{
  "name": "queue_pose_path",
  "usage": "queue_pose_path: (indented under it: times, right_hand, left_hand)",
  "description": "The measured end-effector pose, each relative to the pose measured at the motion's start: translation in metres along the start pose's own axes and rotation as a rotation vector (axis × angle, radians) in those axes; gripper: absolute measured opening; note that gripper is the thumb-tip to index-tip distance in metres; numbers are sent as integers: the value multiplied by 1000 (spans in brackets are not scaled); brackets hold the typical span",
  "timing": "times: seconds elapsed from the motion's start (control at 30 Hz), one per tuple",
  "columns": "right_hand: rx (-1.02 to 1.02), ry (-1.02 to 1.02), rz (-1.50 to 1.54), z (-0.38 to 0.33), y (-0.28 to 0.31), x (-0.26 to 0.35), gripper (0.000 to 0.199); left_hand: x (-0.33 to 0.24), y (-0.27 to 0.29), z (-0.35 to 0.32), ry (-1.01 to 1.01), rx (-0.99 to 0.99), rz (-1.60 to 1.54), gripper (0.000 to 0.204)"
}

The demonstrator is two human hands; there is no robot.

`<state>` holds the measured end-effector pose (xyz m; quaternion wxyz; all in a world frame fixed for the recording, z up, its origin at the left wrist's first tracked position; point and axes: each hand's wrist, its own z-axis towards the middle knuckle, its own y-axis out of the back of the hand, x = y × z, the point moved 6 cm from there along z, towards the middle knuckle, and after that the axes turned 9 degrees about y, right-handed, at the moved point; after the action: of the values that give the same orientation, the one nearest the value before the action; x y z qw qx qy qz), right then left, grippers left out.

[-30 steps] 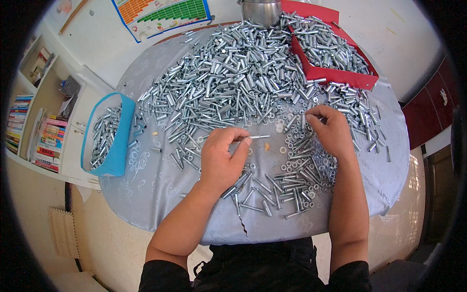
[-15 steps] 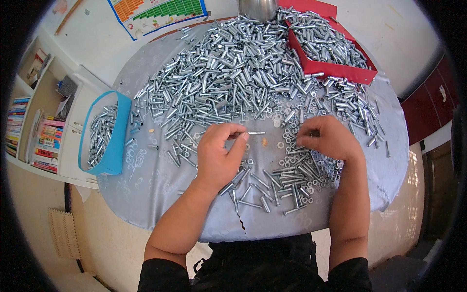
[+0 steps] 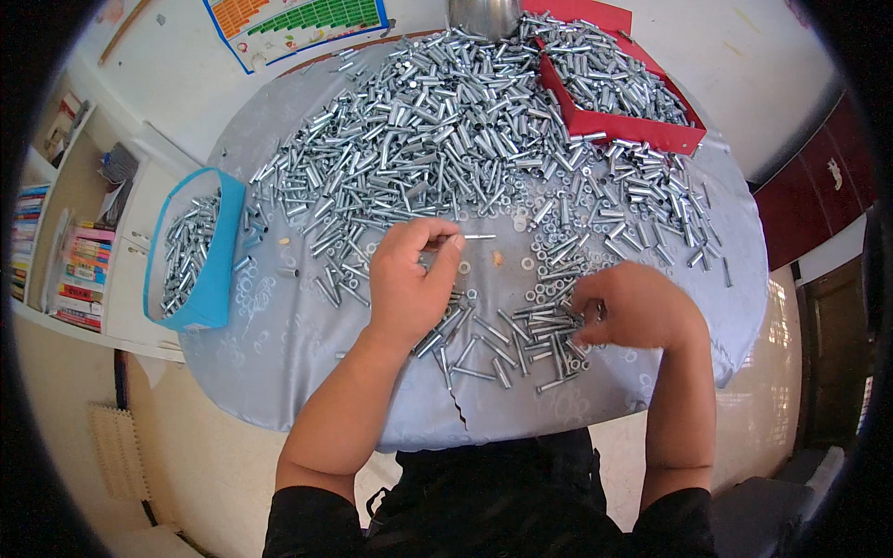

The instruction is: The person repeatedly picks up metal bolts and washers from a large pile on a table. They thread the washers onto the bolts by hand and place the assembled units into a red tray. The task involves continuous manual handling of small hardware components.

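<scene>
Currently 2 hands over the table [image 3: 279, 372]: left hand [image 3: 409, 284] in a closed fingertip pinch on 1 slim metal rod [image 3: 480, 236], right hand [image 3: 642, 307] half-curled at the near bolts [image 3: 544, 330], can't tell if gripping any. Also 1 blue box [image 3: 219, 256] left, 1 red box [image 3: 642, 133] far right, 1 big heap [image 3: 419, 149] between, too many parts to count.

The rounded, satiny grey tablecloth [image 3: 270, 381] bears paler swirls. The slim metal bolt [image 3: 481, 236] and heaped metal cylinders [image 3: 428, 121] gleam silver; an open-topped box [image 3: 214, 270] is sky-blue, an angular tray [image 3: 642, 136] red, the rectangular poster [image 3: 312, 20] orange-and-green.
</scene>
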<state>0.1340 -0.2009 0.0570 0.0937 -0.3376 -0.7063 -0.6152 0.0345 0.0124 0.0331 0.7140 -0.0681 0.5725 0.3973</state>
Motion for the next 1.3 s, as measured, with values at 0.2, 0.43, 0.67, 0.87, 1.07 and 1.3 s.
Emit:
queue_pose_path:
  times: [0.2, 0.43, 0.67, 0.87, 1.07, 1.3]
  right_hand:
    - [-218, 5, 18, -22, -22, 10, 35]
    - [-322, 86, -26, 12, -18, -8, 24]
    - [-487, 137, 168, 48, 12, -25, 26]
    - [-708, 140, 1004, 80, 10, -18, 29]
    - [-736, 109, 1081, 85, -12, -34, 23]
    - [-718, 126, 1114, 81, -15, -33, 21]
  left_hand:
    - [0, 1, -1, 17, -28, -33, 11]
    - [5, 4, 1, 54, -28, -64, 11]
    - [8, 3, 1, 110, 12, -96, 11]
    - [24, -6, 4, 395, 103, -420, 12]
    - [30, -5, 6, 434, 69, -433, 13]
    - [33, -11, 5, 420, 93, -437, 13]
